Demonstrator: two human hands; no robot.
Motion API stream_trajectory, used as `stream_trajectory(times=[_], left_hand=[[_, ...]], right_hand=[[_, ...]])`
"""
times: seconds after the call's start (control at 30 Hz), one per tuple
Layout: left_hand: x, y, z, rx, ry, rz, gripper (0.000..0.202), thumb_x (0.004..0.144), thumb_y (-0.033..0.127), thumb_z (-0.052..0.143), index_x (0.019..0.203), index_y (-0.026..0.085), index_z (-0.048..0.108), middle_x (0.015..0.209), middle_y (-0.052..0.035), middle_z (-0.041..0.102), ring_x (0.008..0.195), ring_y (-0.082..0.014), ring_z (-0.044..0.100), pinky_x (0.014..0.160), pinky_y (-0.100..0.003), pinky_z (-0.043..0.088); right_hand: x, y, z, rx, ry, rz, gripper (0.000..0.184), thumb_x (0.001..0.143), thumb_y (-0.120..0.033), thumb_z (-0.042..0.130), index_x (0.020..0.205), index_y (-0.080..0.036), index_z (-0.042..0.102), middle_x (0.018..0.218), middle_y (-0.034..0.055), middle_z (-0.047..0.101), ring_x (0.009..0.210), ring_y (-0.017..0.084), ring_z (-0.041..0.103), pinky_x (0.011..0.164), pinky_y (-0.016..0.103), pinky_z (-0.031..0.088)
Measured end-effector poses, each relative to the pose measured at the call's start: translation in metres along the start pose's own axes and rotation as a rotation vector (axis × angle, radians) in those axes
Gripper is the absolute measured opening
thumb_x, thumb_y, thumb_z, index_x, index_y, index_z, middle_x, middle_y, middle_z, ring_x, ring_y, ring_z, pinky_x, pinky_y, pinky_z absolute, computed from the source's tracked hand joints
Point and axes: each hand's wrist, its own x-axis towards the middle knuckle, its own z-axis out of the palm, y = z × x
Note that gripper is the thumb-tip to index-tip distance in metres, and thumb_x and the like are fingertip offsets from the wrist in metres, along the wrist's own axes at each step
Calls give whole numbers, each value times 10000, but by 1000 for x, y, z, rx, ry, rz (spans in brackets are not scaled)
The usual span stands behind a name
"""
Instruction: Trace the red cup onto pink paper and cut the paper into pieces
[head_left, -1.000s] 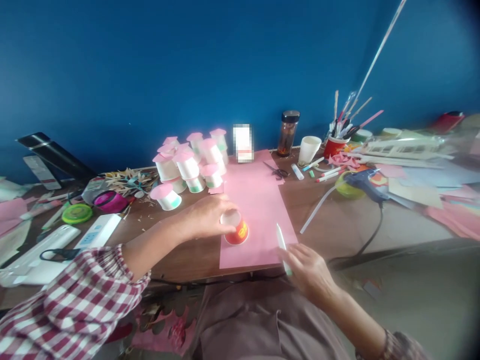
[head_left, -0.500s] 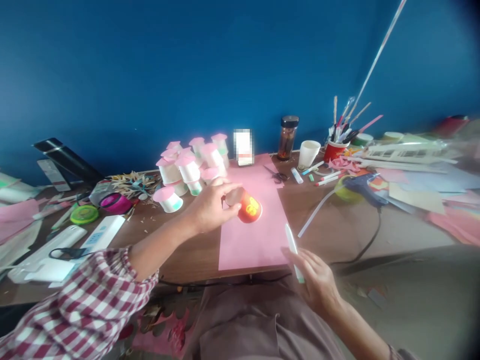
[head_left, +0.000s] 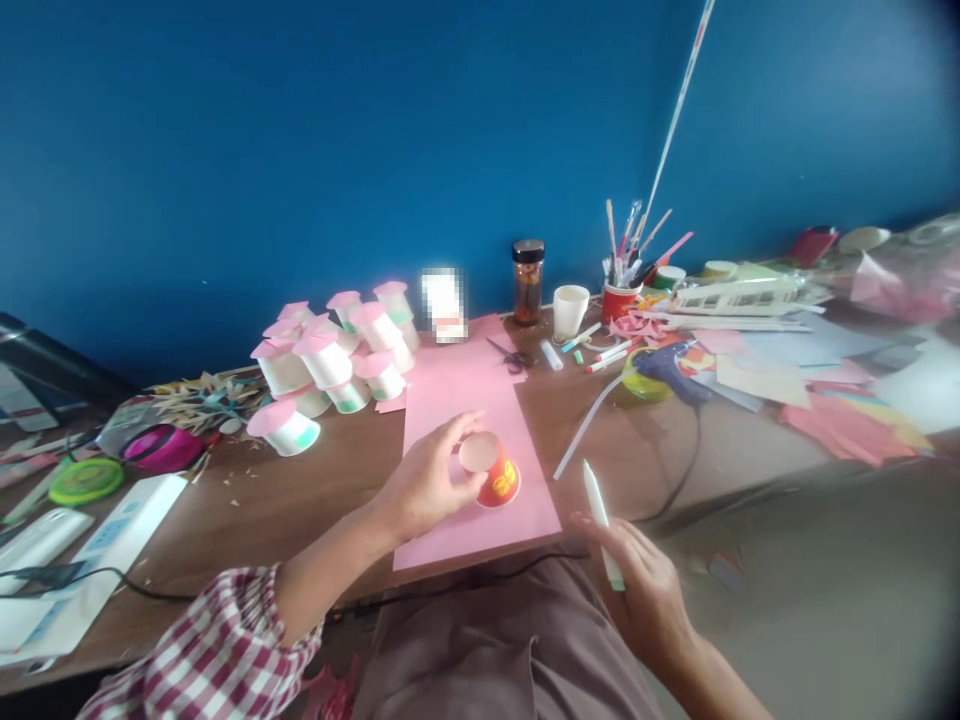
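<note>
**Asker:** What are the person's hands doing?

**Onlooker:** The left hand [head_left: 427, 480], in a red-and-white checked sleeve, has its fingers wrapped around a small red paper cup [head_left: 496, 476] with yellow print. The right hand [head_left: 646, 592] is closed on the lower part of a slim white pen [head_left: 602, 520] with a green end, whose tip points up and away from the person.

**Asker:** Where is the cup?

**Onlooker:** It sits bottom up on a long pink paper sheet [head_left: 459, 395], near the front edge of the brown wooden tabletop [head_left: 300, 485]. I cannot tell whether its whole rim is touching the sheet.

**Asker:** And the hand with the pen?

**Onlooker:** It is off the tabletop, just past the front edge and over the person's lap. It is well apart from the cup.

**Asker:** What else is on the tabletop?

**Onlooker:** To the left of the sheet's far end there is a cluster of white paper cups capped with pink discs [head_left: 330, 350]. Dark scissors [head_left: 510, 355] lie at the sheet's far right corner. Along the back edge stand a brown jar with a black lid [head_left: 528, 285], a plain white cup [head_left: 570, 310] and a red pot of brushes [head_left: 619, 298]. A blue glue gun [head_left: 667, 365] lies to the right.
</note>
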Motion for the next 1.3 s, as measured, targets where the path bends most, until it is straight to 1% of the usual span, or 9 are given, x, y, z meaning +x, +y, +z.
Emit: stream_trajectory(times=[0.23,0.43,0.57,0.63,0.7,0.77,0.83,0.93,1.3], left_hand=[[-3,-1,12,44,21,87,640,729,173,615,1323,219,378,1291,-98,518,1183,-237,509,1010,-424,431],[-15,-18,26,-178,73,50,873,748,234,655,1437,214,119,1294,-132,492,1203,-241,488,1014,-436,419],[-33,-33,27,-161,82,15,1000,745,258,667,1448,220,-44,1369,-177,408,1238,-268,449,1004,-483,413],[-48,-41,24,-36,98,-14,900,775,239,624,1448,225,28,1369,-168,408,1234,-264,445,994,-491,419],[-66,-48,21,97,113,-11,658,814,208,567,1391,232,252,1286,-131,494,1171,-242,492,962,-466,448],[-83,-52,21,176,128,58,355,841,170,525,1190,227,491,1131,-85,583,1053,-207,554,897,-402,489],[-97,-56,24,207,128,136,156,850,141,510,972,207,580,976,-54,620,918,-175,588,806,-338,514],[-107,-59,29,216,142,177,97,849,128,515,885,185,585,890,-44,629,830,-161,594,744,-311,519],[-112,-66,34,203,247,203,167,833,122,538,963,174,629,888,-46,672,826,-164,621,771,-320,543]], right_hand=[[12,1,4,45,16,-12,453,798,-18,472,1216,-191,498,1059,85,663,941,229,607,784,377,509],[70,-22,11,129,49,33,362,841,-136,536,1194,-205,494,1076,88,645,978,237,592,821,389,494],[100,-34,28,93,31,78,460,794,-335,653,1202,-204,486,1129,89,627,1068,263,550,889,414,473],[106,-35,38,63,13,87,526,755,-397,690,1199,-205,484,1138,90,626,1083,276,542,901,428,468],[107,-35,46,53,-6,95,528,749,-402,695,1194,-211,482,1142,88,627,1065,271,560,894,426,477],[107,-35,50,57,-17,108,486,773,-370,678,1191,-218,484,1143,88,631,1043,257,584,878,408,494],[106,-35,52,61,-6,119,448,790,-342,665,1185,-218,492,1144,92,637,1034,245,601,865,387,508],[103,-34,51,53,7,139,450,786,-327,673,1184,-205,501,1149,110,639,1050,251,605,866,384,519],[102,-27,51,91,58,119,568,710,-199,738,1222,-168,494,1139,129,645,1074,275,601,852,408,543]])
